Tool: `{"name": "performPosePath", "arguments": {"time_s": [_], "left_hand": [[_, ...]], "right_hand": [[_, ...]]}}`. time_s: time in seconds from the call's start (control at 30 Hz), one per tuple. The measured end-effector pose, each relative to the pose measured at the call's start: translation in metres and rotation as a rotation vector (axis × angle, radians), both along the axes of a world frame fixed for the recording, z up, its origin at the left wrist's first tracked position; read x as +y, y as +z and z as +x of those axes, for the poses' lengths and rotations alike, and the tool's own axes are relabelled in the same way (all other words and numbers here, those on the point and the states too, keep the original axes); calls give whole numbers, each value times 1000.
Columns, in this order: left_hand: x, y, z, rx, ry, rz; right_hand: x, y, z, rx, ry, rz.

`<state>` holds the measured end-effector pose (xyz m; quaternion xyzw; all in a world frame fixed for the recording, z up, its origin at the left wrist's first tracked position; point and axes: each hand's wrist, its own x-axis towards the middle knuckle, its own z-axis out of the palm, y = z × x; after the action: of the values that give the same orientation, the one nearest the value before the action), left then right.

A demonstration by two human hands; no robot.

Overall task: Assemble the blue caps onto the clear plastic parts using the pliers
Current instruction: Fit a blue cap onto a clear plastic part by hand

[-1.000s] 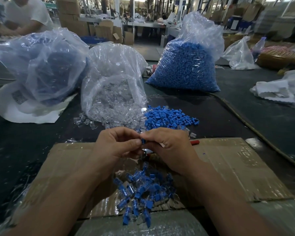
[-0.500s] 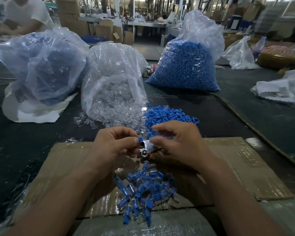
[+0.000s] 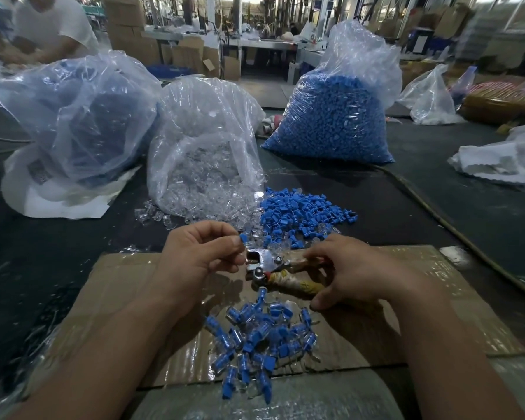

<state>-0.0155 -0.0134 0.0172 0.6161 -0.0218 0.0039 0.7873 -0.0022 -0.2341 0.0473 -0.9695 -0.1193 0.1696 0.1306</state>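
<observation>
Head view. A second ago my hands were pressed together with the pliers almost hidden between them; now they have drawn apart. My right hand (image 3: pixel 355 274) has slid back and grips the pliers (image 3: pixel 267 268) by their taped handles. The handles stand spread, so I judge the jaws are open. My left hand (image 3: pixel 200 256) pinches a cap (image 3: pixel 243 238) between thumb and forefinger, just above the pliers' head. Whether a clear part already hangs under it I cannot tell for the glare. I take it this piece is about to be fed in for the squeeze and is not yet pressed.

Below my hands the finished pieces (image 3: pixel 255 338) lie heaped on taped cardboard (image 3: pixel 467 298), which sits on a dark mat (image 3: pixel 437 213). Beyond are loose caps (image 3: pixel 300 210), a bag of clear parts (image 3: pixel 203 153), a bag of caps (image 3: pixel 331 116) and a hazier bag (image 3: pixel 73 116) at the left. Farther off, a person in white (image 3: pixel 52 28) works among cartons.
</observation>
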Motion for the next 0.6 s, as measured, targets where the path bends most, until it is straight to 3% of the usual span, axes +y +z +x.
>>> {"name": "performPosePath", "arguments": {"time_s": [0.2,0.6], "left_hand": [[1,-2,2,9,13,-12],[2,-5,3,-32,17,-34]], "right_hand": [[18,-1,-6,-146,14,-156],[20,-8,-5,-337,-56,-94]]}}
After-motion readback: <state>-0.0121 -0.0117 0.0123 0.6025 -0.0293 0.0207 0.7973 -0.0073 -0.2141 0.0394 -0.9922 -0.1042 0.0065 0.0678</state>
